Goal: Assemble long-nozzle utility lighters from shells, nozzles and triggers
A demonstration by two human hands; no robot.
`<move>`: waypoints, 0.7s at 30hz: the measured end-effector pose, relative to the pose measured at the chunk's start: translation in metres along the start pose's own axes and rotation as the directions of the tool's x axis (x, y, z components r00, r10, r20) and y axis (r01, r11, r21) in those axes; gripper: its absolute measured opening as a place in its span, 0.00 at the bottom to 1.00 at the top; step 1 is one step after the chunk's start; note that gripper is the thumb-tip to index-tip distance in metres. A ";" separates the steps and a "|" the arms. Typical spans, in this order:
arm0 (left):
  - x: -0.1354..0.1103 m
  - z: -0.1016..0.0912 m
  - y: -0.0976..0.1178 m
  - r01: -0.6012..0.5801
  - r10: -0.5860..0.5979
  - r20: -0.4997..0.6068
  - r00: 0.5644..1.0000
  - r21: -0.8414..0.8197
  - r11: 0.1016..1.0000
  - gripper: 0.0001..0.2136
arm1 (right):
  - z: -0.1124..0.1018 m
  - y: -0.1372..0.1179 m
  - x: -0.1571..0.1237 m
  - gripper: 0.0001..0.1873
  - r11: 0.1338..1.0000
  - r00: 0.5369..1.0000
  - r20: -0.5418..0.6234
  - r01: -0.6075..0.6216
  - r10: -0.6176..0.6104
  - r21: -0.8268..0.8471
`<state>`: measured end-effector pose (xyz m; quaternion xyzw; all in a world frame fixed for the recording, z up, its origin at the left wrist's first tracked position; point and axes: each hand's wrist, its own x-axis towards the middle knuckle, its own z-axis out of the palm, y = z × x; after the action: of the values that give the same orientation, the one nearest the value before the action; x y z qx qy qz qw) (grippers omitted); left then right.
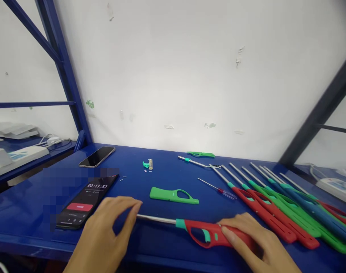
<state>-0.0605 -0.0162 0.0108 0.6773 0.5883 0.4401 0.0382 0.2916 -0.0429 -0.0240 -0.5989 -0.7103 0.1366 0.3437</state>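
Note:
A long-necked red gas lighter (212, 228) lies along the front of the blue table, with a metal tube (158, 218) pointing left and a teal collar and trigger. My right hand (254, 239) grips the rear of its red handle between thumb and fingers. Thumb and forefinger of my left hand (113, 227) are pinched together beside the tube's tip; whatever is between them is hidden. Just behind the lighter rests a loose green handle shell (164, 194). A screwdriver (226, 194) with a clear purplish handle lies farther right.
Several red, green and blue lighters (277, 216) lie in a row at the right. Toward the back are a bare metal tube (192, 162), another green shell (201, 154) and a small teal part (146, 164). Two phones (97, 156) lie left, the nearer showing a timer.

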 end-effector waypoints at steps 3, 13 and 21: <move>0.018 0.007 -0.020 0.073 -0.070 -0.026 0.997 0.177 0.981 0.19 | 0.014 -0.005 0.016 0.18 0.999 0.999 0.020 0.044 -0.044 -0.028; 0.051 0.033 -0.014 0.015 -0.093 0.233 0.968 0.317 0.948 0.12 | 0.000 0.038 0.048 0.21 0.917 0.941 -0.191 0.203 -0.280 -0.345; 0.128 0.058 0.009 0.012 -0.196 0.329 0.924 0.487 0.873 0.17 | 0.012 0.068 0.070 0.22 0.875 0.894 -0.226 0.278 -0.386 -0.396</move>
<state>-0.0272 0.1147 0.0511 0.7027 0.6967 0.1441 0.0044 0.3314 0.0424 -0.0513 -0.5318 -0.7562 -0.1468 0.3520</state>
